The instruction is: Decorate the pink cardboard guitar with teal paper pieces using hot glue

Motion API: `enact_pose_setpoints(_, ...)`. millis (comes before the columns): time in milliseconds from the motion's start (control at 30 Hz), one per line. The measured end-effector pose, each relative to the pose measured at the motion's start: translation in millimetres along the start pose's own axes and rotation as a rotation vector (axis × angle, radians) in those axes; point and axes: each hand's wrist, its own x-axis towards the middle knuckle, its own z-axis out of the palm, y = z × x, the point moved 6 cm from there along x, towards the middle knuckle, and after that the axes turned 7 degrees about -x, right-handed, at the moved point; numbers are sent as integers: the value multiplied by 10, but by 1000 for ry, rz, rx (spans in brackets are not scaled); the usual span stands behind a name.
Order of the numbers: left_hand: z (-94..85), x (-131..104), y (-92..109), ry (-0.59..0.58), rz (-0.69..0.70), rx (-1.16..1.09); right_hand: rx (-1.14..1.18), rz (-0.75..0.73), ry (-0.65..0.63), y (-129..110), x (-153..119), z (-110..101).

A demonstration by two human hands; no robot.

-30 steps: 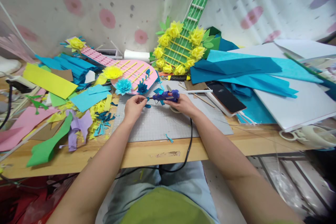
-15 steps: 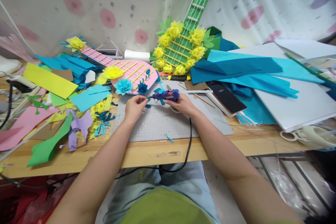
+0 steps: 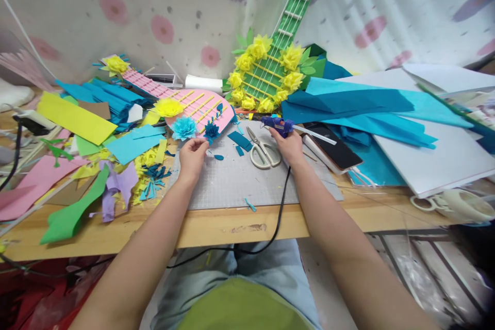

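My right hand (image 3: 286, 143) is closed on a blue glue gun (image 3: 277, 125) with a white glue stick out of its back, above and right of the scissors (image 3: 265, 152). My left hand (image 3: 194, 155) is pinched; what its fingers hold is too small to make out. Just beyond it lies a pink paper guitar (image 3: 216, 124) with a yellow flower (image 3: 168, 107), a light blue flower (image 3: 183, 127) and a dark blue flower (image 3: 211, 130). A small blue petal (image 3: 218, 157) and blue paper pieces (image 3: 240, 140) rest on the grey cutting mat (image 3: 220, 188).
A green guitar (image 3: 266, 75) with yellow flowers leans at the back. Paper scraps (image 3: 124, 147) cover the left. Blue crepe paper (image 3: 348, 100), a phone (image 3: 334, 147) and a white cup (image 3: 467, 205) are on the right. The black cord (image 3: 281, 211) hangs over the table edge.
The glue gun in my right hand has moved right, away from my left hand, uncovering the scissors and blue pieces. My left hand has shifted slightly left and toward me.
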Motion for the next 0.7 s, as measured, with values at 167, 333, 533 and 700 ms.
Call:
enact_pose_setpoints(167,-75,-36,-17,32,-135,31,-121,8,-42,41,35,75)
enact_pose_setpoints(333,-81,-22,-39,22,-197,60,-177,-6,-86,3,10,116)
enact_pose_setpoints(533,-84,-8,-34,1,-183,51,-322,-97,-30,-106,-98,-146)
enact_pose_setpoints(700,-149,18,20,60,-96,74,-551,-150,-194,-338,-296,-268)
